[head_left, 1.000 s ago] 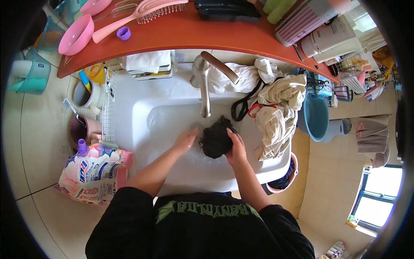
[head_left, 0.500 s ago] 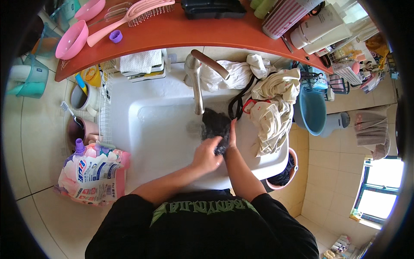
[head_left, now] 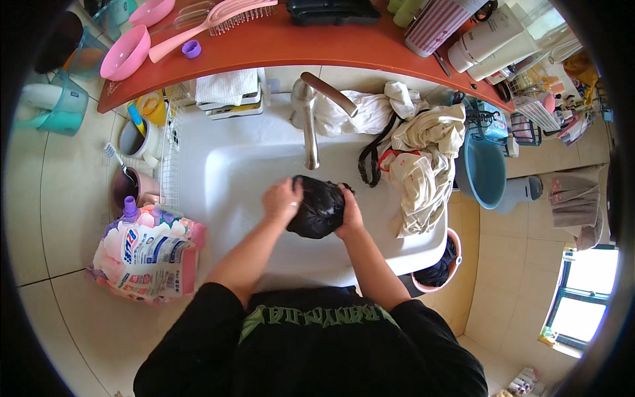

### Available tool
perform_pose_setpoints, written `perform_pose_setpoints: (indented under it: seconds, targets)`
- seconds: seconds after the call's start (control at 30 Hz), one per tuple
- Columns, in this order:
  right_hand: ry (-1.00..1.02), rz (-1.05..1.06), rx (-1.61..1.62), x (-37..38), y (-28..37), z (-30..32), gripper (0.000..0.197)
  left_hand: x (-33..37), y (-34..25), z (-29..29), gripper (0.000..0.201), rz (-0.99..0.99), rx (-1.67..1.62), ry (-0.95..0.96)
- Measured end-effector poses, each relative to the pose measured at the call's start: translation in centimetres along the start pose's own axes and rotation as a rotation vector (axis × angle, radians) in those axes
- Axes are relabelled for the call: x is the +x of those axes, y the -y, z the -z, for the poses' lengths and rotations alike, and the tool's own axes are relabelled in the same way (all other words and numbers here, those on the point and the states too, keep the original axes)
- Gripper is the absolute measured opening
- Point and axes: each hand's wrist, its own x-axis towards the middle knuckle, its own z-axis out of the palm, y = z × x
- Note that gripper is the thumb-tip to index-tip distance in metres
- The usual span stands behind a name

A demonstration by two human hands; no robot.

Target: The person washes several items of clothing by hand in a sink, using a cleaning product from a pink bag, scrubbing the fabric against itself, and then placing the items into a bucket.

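A wet black garment [head_left: 319, 208] is bunched into a ball over the white sink basin [head_left: 231, 178], just below the metal faucet [head_left: 307, 126]. My left hand [head_left: 282, 200] presses on its left side. My right hand [head_left: 348, 212] grips its right side. Both hands squeeze the cloth between them.
Cream and white clothes [head_left: 417, 159] are piled on the sink's right rim. A detergent refill bag [head_left: 145, 251] lies on the floor at left. An orange shelf [head_left: 291, 40] above holds a pink bowl, a brush and bottles. A blue basin [head_left: 486, 169] stands at right.
The black garment was held at the right of the basin, then lifted under the faucet. Now both hands close on it as a tight ball at the basin's middle.
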Motion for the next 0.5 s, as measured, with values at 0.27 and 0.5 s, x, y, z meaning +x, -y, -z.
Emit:
perform_pose_setpoints:
  seconds: [0.27,0.5]
  targets:
    - [-0.537,0.619,-1.572,-0.6,1.1,3.7,0.048,-1.2,7.2,-0.2,0.067,-0.342,0.154,0.328]
    - [-0.128,-0.022,-0.078,0.4,-0.3,-1.5,0.066,-4.0,-1.1,-0.3,0.064,0.015,-0.539,0.287]
